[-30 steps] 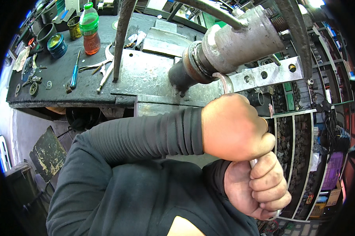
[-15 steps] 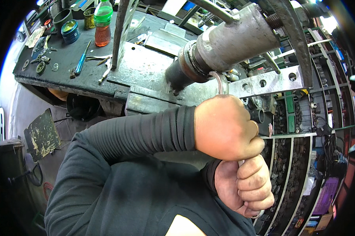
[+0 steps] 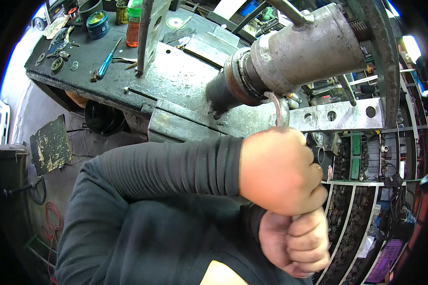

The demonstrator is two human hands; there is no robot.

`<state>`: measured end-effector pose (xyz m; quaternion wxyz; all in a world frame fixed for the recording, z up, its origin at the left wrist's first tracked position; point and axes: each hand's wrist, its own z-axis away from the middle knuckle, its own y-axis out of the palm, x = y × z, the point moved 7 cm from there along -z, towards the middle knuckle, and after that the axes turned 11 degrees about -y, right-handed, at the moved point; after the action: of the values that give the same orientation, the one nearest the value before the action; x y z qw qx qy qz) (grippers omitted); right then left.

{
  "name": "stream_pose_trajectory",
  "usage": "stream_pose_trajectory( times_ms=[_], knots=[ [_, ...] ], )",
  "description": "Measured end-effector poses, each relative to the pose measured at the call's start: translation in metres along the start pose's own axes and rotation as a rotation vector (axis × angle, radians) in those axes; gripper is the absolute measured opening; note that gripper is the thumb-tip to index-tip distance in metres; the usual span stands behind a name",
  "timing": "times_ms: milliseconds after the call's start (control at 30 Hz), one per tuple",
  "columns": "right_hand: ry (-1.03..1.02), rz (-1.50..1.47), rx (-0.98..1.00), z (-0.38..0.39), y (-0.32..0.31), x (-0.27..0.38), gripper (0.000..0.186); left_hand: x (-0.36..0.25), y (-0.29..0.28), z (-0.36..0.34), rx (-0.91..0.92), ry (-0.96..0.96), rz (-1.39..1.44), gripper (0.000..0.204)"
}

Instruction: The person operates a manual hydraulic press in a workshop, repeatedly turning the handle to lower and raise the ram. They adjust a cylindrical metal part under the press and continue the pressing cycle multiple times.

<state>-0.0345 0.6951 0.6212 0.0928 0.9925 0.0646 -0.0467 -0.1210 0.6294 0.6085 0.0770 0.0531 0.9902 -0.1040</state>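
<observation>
A metal cylinder (image 3: 309, 54), with a threaded rod at its upper end and a ringed collar (image 3: 237, 76) at its lower end, lies tilted above a scraped steel plate (image 3: 171, 76). The curved head of a metal hook wrench (image 3: 281, 111) meets the collar's underside. My left hand (image 3: 283, 173) is wrapped round the wrench's shaft, its back toward the camera. Just below it, against it, my right hand (image 3: 294, 242) is closed on the same shaft, fingers curled over. Much of the shaft is hidden by both fists.
A dark bench (image 3: 67, 61) carries a bottle (image 3: 132, 35), tins, pliers and small parts. An upright bar (image 3: 145, 42) and a drilled flat bar (image 3: 323, 116) frame the cylinder. Right are shelves of parts (image 3: 347, 223) and a purple crate (image 3: 385, 259); left, a scuffed board (image 3: 50, 145) and red hose (image 3: 52, 221).
The view has shifted and tilted, with the cylinder shifting right. Both hands, still gripping the wrench, sit lower in the picture than a second ago.
</observation>
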Motion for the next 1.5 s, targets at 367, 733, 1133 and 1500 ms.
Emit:
stream_pose_trajectory(
  times_ms=[367, 733, 1133, 1500],
  knots=[
    [0.018, 0.037, 0.004, -0.001, -0.001, 0.001, 0.027, 0.000, 0.001, -0.005, -0.019, -0.047, -0.018, 0.018],
    [0.136, -0.050, 0.262, -0.031, 0.010, -0.018, 0.026, 0.004, 0.000, -0.016, 0.030, -0.110, -0.049, 0.017],
    [0.160, -0.021, 0.074, -0.032, -0.011, -0.011, 0.021, 0.002, 0.000, -0.019, 0.025, -0.138, -0.083, 0.018],
    [-0.058, -0.118, 0.006, -0.020, -0.034, 0.005, 0.023, -0.009, 0.021, -0.016, 0.003, -0.047, -0.132, 0.018]
  ],
)
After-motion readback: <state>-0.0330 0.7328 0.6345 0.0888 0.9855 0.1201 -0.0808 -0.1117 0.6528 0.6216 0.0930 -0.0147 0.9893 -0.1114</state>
